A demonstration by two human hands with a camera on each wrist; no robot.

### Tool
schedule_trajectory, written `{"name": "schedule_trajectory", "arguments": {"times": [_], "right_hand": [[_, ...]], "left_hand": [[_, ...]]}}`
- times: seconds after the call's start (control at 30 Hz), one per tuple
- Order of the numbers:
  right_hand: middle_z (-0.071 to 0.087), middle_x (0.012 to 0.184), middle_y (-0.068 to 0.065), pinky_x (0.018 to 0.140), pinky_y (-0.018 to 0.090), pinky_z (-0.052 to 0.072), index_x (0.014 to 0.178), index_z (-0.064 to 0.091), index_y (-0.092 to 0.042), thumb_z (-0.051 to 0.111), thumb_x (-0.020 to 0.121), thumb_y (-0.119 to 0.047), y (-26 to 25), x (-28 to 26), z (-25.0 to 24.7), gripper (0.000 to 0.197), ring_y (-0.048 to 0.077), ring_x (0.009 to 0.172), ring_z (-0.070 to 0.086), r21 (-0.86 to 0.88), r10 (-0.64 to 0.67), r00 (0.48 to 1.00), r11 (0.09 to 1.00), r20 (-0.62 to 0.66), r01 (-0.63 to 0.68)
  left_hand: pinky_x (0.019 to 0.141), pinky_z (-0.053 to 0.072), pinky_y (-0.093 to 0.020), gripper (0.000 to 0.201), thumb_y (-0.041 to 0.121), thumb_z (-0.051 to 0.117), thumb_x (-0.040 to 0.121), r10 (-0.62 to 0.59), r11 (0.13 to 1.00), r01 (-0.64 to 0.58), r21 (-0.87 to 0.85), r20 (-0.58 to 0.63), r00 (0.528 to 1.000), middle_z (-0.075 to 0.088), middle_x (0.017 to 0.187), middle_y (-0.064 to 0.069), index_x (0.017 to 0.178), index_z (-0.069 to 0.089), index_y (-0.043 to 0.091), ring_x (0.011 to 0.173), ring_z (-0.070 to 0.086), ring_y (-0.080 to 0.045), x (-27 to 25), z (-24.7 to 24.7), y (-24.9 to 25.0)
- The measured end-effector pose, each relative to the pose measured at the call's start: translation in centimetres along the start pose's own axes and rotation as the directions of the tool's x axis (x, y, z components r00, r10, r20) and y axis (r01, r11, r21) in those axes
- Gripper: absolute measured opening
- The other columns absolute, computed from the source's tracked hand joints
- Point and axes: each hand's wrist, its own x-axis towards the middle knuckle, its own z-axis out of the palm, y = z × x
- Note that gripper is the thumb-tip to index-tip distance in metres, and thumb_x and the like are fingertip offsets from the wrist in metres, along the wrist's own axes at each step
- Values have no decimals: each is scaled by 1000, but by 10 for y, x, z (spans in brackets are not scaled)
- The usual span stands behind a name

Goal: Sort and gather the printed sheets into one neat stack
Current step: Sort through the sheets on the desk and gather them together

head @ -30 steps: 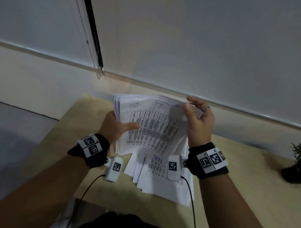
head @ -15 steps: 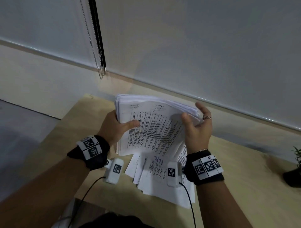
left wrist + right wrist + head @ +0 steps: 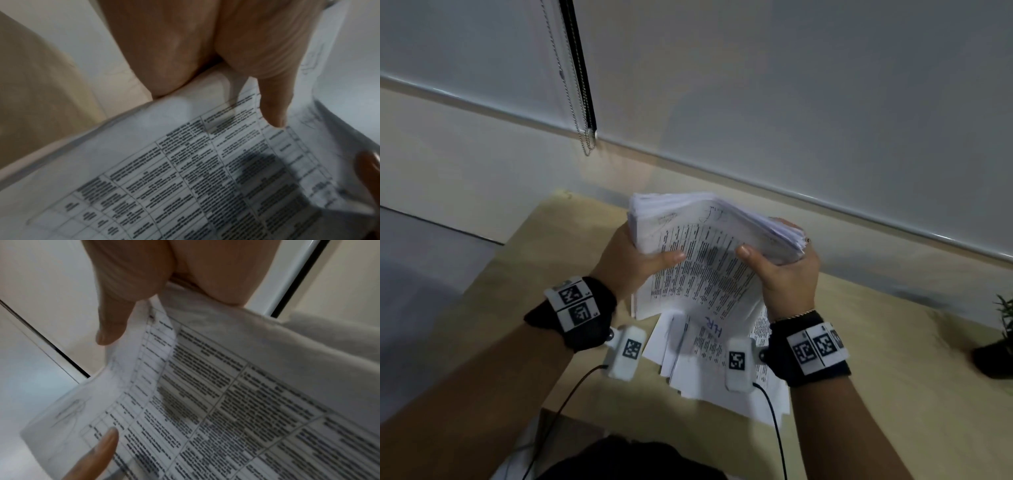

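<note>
A thick stack of printed sheets (image 3: 705, 253) with a table of text on top is held upright above the wooden table (image 3: 893, 394). My left hand (image 3: 633, 260) grips its left edge, thumb lying across the top sheet (image 3: 205, 178). My right hand (image 3: 784, 270) grips the right edge, thumb on the front and fingers hidden behind the stack (image 3: 226, 402). Under the held stack, several loose sheets (image 3: 709, 363) lie fanned on the table; one bears blue handwriting.
The table's far edge runs along a pale wall under a lowered roller blind (image 3: 791, 85). A bead chain (image 3: 585, 144) hangs at the blind's left edge. A small dark potted plant (image 3: 996, 349) stands at the table's right.
My right hand has closed round the right edge of the stack, fingers going behind it. The stack's top edges have come closer together, and the view has tilted slightly.
</note>
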Motion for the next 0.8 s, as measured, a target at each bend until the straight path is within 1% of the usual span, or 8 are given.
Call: {"name": "schedule_trajectory", "arguments": {"times": [0.1, 0.2, 0.33, 0.4, 0.47, 0.53, 0.6, 0.8], "right_hand": [[74, 101, 14, 79, 41, 61, 113, 62, 7, 87, 63, -2, 15, 1, -4, 57, 27, 93, 73, -8, 80, 997, 997, -20, -80], [76, 98, 10, 80, 51, 60, 107, 68, 0, 89, 61, -18, 40, -9, -11, 53, 26, 91, 74, -112, 213, 977, 971, 15, -210], [66, 125, 3, 95, 48, 54, 127, 57, -13, 92, 53, -45, 73, -17, -30, 88, 21, 113, 64, -218, 330, 943, 918, -48, -332], [46, 147, 5, 107, 50, 42, 145, 38, -16, 81, 45, -71, 93, -20, -46, 123, 25, 132, 46, -417, 419, 890, 787, -180, -455], [30, 157, 13, 113, 55, 32, 152, 22, -12, 70, 45, -84, 116, -28, -60, 138, 35, 140, 33, -609, 499, 785, 508, -368, -609], [19, 159, 16, 113, 57, 25, 154, 9, -11, 72, 55, -78, 132, -36, -61, 135, 40, 143, 22, -658, 531, 670, 253, -518, -709], [15, 159, 14, 113, 56, 23, 155, 2, -12, 72, 58, -75, 139, -41, -47, 135, 39, 143, 17, -684, 549, 632, 142, -547, -715], [22, 151, 15, 105, 55, 35, 153, -5, -11, 84, 56, -54, 156, -45, -9, 139, 37, 136, 26, -778, 543, 678, 71, -495, -624]], "left_hand": [[93, 56, -38, 47, 20, 87, 71, -98, 995, 98, 0, -24, 995, 76, 109, 2, 114, 69, 20, 104, 72, -13, 0, 0, -14], [90, 57, -38, 29, 27, 79, 81, -265, 962, 265, 68, -5, 964, 76, 102, 5, 108, 71, 21, 95, 72, -9, -9, 11, -30], [57, 48, -16, 16, 28, 70, 89, -237, 956, 259, 134, -158, 958, 67, 81, 12, 101, 69, 16, 70, 64, -2, -7, 11, -27], [57, 44, -21, 18, 29, 69, 91, -186, 952, 230, 203, -213, 959, 64, 76, 5, 96, 68, 12, 69, 61, -12, -1, -4, -26], [59, 46, -25, 24, 27, 69, 90, -158, 944, 223, 245, -257, 953, 65, 75, -6, 91, 67, 3, 66, 61, -19, 2, -21, -29], [59, 48, -27, 26, 27, 70, 89, -201, 936, 271, 224, -289, 936, 66, 71, -10, 83, 66, 2, 59, 62, -18, 1, -35, -37], [63, 51, -28, 22, 29, 72, 88, -287, 922, 350, 168, -310, 906, 71, 77, -8, 83, 68, 8, 66, 68, -19, -4, -43, -46], [88, 55, -48, 32, 29, 74, 86, -461, 846, 515, 139, -297, 836, 73, 98, -17, 96, 69, -1, 91, 70, -36, -22, -55, -74]]}}
